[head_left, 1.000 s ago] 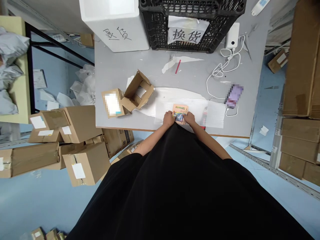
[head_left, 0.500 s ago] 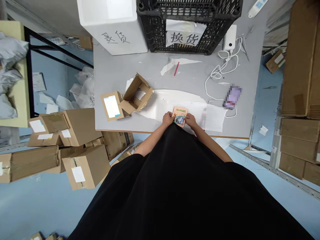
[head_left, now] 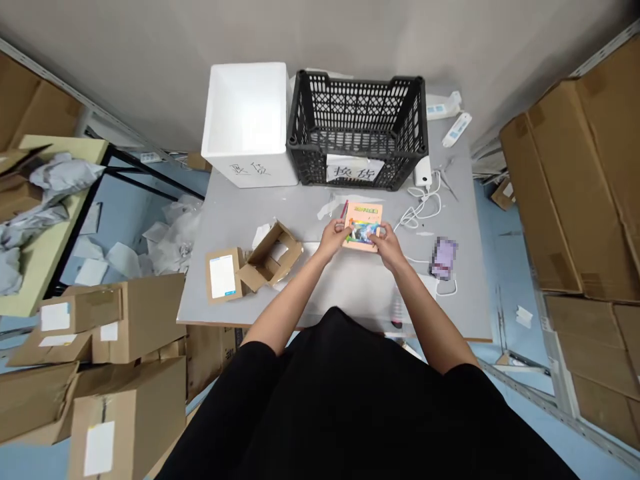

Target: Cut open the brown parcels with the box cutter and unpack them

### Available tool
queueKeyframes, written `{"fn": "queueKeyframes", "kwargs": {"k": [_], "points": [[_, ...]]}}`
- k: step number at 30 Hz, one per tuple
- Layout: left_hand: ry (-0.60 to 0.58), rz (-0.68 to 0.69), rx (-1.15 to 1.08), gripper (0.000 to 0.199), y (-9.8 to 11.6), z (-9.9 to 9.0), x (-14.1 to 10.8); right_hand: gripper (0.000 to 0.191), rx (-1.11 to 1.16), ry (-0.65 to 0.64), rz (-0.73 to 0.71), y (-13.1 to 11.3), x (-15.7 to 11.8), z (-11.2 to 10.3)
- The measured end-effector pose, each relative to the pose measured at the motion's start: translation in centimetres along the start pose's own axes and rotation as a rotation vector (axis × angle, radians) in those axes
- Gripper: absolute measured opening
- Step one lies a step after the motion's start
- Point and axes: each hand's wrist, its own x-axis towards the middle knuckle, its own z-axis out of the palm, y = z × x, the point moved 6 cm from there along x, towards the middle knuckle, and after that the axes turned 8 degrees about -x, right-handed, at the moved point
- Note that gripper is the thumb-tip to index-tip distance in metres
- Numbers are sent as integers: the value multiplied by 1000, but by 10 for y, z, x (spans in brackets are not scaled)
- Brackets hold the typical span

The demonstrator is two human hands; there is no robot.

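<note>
Between my two hands I hold a small book (head_left: pixel 364 217) with a peach-coloured cover and a bright picture. My left hand (head_left: pixel 334 239) grips its left edge, thumb on the cover. On the opposite edge my right hand (head_left: pixel 389 245) is closed the same way. The book is raised over the grey table (head_left: pixel 240 217), cover towards me. To the left of my hands lies an opened cardboard box (head_left: pixel 273 257) on its side, touching a second carton with a white label (head_left: pixel 223 275).
At the table's back stand a white foam box (head_left: pixel 255 170) and a black plastic crate (head_left: pixel 357 143). A phone (head_left: pixel 443 259) and white cable (head_left: pixel 417 213) lie to the right. Cartons (head_left: pixel 155 320) are stacked at the left, more cartons (head_left: pixel 555 193) at the right.
Both hands have lifted the book forward, away from my body, towards the crate. My view has tilted up, so the crate and foam box show more fully.
</note>
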Motion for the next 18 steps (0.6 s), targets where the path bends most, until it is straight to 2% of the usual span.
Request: {"fn": "queueKeyframes", "kwargs": {"k": [5, 7, 9, 11, 13, 16, 18], "points": [[37, 265, 191, 16, 131, 15, 104, 47, -192, 107, -229, -133, 95, -12], [86, 330, 306, 16, 172, 18, 147, 44, -275, 171, -297, -176, 136, -16], [112, 350, 395, 17, 199, 21, 189, 40, -402, 244, -324, -207, 178, -18], [123, 316, 497, 17, 212, 22, 230, 35, -578, 297, -292, -224, 219, -18], [121, 209, 632, 16, 209, 22, 268, 31, -767, 302, -215, -227, 256, -13], [63, -26, 825, 18, 187, 21, 315, 35, -987, 227, -82, -212, 305, -2], [-30, -182, 944, 23, 166, 23, 336, 41, -1071, 130, -33, -195, 331, 8]]}}
